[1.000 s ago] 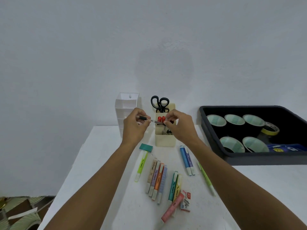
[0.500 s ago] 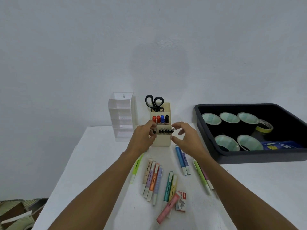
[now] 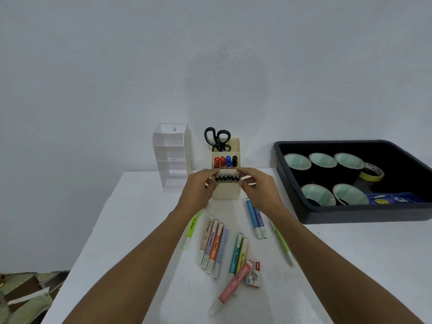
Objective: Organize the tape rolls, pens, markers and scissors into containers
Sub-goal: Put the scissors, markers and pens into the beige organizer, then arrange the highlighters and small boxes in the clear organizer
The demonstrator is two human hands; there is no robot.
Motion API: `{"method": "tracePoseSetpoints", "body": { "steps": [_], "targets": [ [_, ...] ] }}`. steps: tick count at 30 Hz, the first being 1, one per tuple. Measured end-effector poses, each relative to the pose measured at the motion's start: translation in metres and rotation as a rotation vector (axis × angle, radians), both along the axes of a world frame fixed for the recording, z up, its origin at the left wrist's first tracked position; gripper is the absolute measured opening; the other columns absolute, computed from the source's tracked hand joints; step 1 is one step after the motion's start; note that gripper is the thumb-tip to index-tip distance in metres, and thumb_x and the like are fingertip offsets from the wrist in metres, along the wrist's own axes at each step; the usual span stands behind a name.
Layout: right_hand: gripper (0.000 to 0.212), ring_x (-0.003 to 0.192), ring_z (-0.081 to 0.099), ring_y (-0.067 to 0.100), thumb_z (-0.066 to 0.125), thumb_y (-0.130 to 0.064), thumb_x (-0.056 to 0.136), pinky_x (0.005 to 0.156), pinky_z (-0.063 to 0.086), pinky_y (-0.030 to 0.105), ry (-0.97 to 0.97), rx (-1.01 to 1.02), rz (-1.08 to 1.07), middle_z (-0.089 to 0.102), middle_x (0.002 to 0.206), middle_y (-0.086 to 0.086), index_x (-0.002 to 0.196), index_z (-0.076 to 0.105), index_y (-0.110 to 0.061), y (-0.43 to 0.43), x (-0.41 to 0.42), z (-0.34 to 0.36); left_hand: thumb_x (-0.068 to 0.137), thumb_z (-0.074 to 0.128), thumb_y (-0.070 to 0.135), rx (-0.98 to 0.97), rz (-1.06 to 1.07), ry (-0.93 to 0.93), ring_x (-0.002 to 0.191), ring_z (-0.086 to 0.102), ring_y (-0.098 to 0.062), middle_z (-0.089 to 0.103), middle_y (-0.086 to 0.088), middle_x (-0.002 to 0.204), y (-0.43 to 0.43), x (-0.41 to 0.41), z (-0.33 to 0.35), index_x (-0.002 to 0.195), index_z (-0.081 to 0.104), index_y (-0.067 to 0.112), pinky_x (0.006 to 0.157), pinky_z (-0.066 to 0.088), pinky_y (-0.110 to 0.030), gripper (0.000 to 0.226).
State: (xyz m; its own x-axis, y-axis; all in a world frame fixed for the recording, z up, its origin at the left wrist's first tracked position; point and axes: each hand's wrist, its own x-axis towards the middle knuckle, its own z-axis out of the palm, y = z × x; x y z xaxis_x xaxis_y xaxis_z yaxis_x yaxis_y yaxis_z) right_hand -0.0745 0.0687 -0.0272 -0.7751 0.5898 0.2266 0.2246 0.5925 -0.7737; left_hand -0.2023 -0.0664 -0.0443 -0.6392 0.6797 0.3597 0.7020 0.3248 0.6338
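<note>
Table (image 3: 140, 230): white, right under me, and everything sits on it.
Black tray (image 3: 350, 217): on my right at the table's far side, holding five dark tape rolls (image 3: 323, 160) in two rows, with a yellow roll (image 3: 371, 173) leaning at the back right.
Blue packet (image 3: 395, 198): lying in the tray's near corner; I can't make out what it is.
White organizer (image 3: 171, 157): standing upright against the wall, left of the holder.
Cream holder (image 3: 228, 192): dead ahead and stepped in tiers, with scissors (image 3: 217, 139) handles-up in the back slot.
Left hand (image 3: 198, 190): at the holder's front tier, fingers curled in, pinching the left end of the pen row.
Right hand (image 3: 261, 190): mirroring it, thumb and fingers curled, pinching the right end.
Highlighters (image 3: 214, 245): loose on the table between my forearms, in pastel clusters, with a pink one (image 3: 231, 288) nearest me.
Markers (image 3: 225, 162): two red, one blue, one black, upright in the middle tier.
Black-capped pens (image 3: 228, 177): a tight row in the front tier, squeezed between both my hands.
Staples box (image 3: 253, 273): small, touching the pink highlighter.
</note>
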Motion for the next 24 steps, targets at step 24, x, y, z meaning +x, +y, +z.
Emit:
{"method": "tracePoseSetpoints", "body": {
  "steps": [24],
  "targets": [
    [0.051,0.147,0.018,0.019,0.045,-0.04,0.099,0.121,0.014,0.043,-0.433,0.323,0.104,0.023,0.16,0.0,0.147,0.033,-0.035,-0.055,0.076,-0.07,0.093,0.037,0.054,-0.397,0.004,0.162,0.136,0.036,-0.02,0.047,-0.001,0.144,-0.088,0.047,-0.067,0.142,0.042,0.019,0.11,0.027,-0.041,0.061]
  ]
}}
